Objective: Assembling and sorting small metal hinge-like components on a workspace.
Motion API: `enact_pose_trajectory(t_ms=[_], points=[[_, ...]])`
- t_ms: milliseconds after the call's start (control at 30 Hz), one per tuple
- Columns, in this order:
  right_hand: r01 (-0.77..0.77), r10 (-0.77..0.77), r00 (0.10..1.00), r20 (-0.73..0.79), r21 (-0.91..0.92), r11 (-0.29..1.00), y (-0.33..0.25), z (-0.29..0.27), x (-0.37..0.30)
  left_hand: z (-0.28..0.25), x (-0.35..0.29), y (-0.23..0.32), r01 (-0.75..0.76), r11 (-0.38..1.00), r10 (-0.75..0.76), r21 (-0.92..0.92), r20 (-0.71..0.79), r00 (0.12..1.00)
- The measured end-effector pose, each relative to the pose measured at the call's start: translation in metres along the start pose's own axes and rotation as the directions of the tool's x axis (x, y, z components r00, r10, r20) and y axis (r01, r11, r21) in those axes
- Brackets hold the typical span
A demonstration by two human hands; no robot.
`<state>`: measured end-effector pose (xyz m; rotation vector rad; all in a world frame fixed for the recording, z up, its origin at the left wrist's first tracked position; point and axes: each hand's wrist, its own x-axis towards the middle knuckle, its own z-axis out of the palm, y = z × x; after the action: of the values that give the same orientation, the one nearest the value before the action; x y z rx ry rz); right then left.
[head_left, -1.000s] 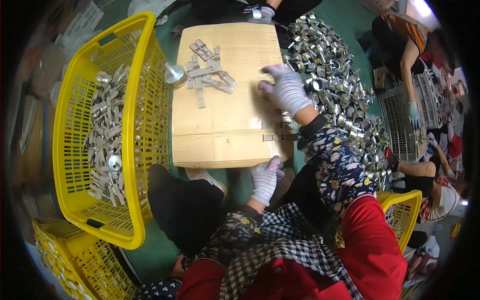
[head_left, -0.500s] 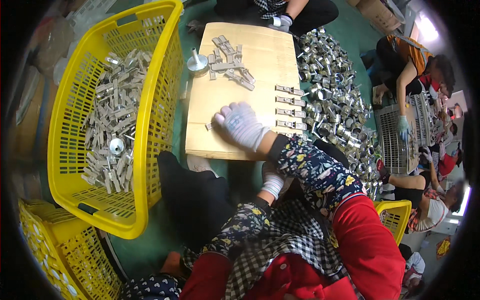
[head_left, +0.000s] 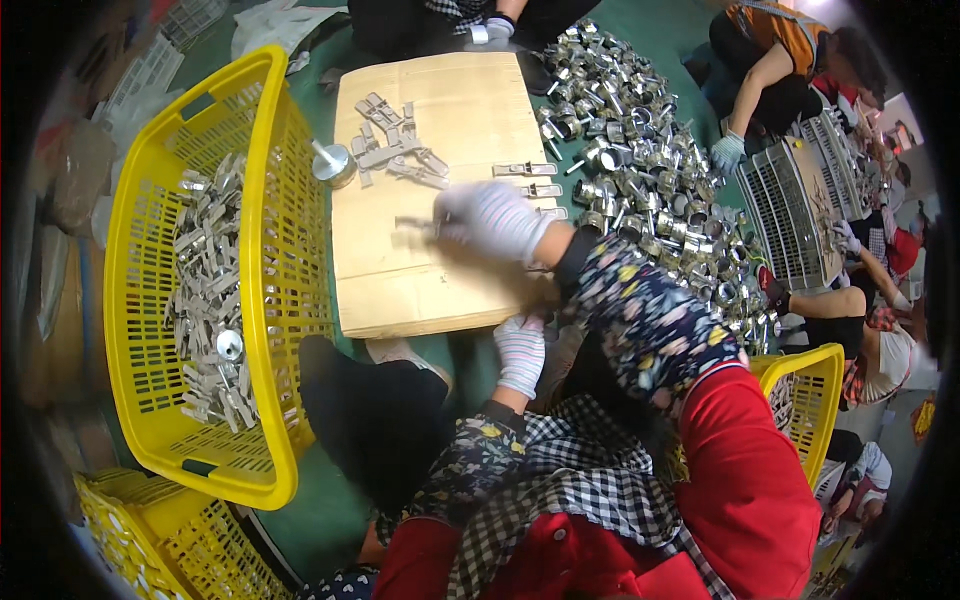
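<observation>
My right hand (head_left: 497, 221), in a striped white glove, is blurred over the cardboard-topped board (head_left: 400, 292). Its bent fingers hold a small grey metal clip (head_left: 412, 228), whose end sticks out to the left. My left hand (head_left: 521, 358), gloved alike, is low at the board's near edge; how its fingers lie is hard to make out. A loose heap of grey clips (head_left: 390, 150) lies on the board's far part. Along its right edge several clips (head_left: 526, 169) sit in a row, the nearest partly hidden by my right hand.
A yellow basket (head_left: 268, 300) of clips stands left, a round metal piece with a stem (head_left: 333, 164) by the board's left edge. Ring-shaped metal parts (head_left: 640, 150) are piled right. A co-worker's gloved hand (head_left: 492, 32) is beyond the board, another's (head_left: 728, 151) at grey crates.
My right hand has moved right across the board with the clip, toward the row. My left hand shows more fully beside the near edge. The whole view has shifted.
</observation>
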<state>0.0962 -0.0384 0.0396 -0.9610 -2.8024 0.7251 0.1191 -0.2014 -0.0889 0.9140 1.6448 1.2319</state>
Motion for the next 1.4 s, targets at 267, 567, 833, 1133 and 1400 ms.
enact_pose_trajectory(t_ms=[267,567,833,1133,1400], points=[[-0.211,0.386,0.892,-0.234,0.54,0.815,0.144,-0.037,0.005,-0.006,-0.004,0.035,0.437,0.803,-0.433,-0.405,0.107,0.895],[-0.282,0.571,0.813,-0.112,0.783,0.555,0.187,0.008,0.015,-0.01,-0.005,0.029,0.444,0.839,-0.445,-0.313,0.075,0.893],[-0.349,0.59,0.806,-0.052,0.763,0.544,0.187,0.004,0.018,-0.01,-0.005,0.032,0.442,0.826,-0.448,-0.35,0.069,0.891],[-0.351,0.6,0.799,-0.039,0.779,0.519,0.186,0.004,0.021,-0.01,-0.005,0.035,0.445,0.824,-0.452,-0.352,0.065,0.889],[-0.328,0.584,0.812,-0.027,0.805,0.494,0.186,0.006,0.021,-0.01,-0.006,0.036,0.44,0.818,-0.451,-0.37,0.062,0.891]])
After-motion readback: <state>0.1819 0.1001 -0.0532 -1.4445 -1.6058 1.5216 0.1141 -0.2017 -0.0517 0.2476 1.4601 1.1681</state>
